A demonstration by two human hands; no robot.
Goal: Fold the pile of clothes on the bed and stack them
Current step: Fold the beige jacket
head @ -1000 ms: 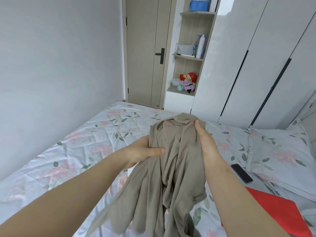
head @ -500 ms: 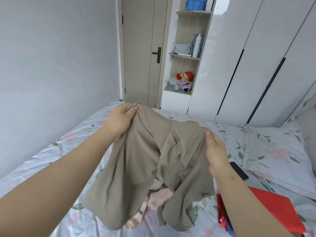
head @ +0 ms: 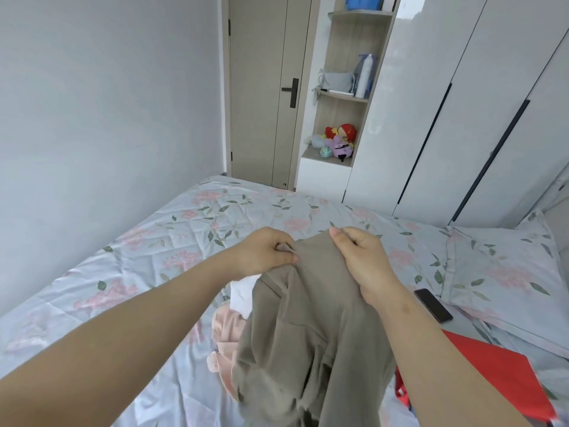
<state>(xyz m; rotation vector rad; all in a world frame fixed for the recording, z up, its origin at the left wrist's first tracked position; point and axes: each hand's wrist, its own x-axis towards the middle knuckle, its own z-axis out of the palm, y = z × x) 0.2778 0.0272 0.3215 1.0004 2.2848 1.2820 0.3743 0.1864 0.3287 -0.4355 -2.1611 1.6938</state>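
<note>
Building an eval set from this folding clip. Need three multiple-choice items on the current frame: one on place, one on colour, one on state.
1. The phone lies: A on the floor; B on the bed beside the pillow; C on a chair.
2. The held garment is: A red; B white; C taupe.
3. That garment is: A pinched at its top by the left hand and right hand; B folded flat; C on a hanger.

B, the dark phone rests on the bed at the pillow's edge.
C, its cloth is grey-brown.
A, both hands grip the top edge and the rest hangs down.
</note>
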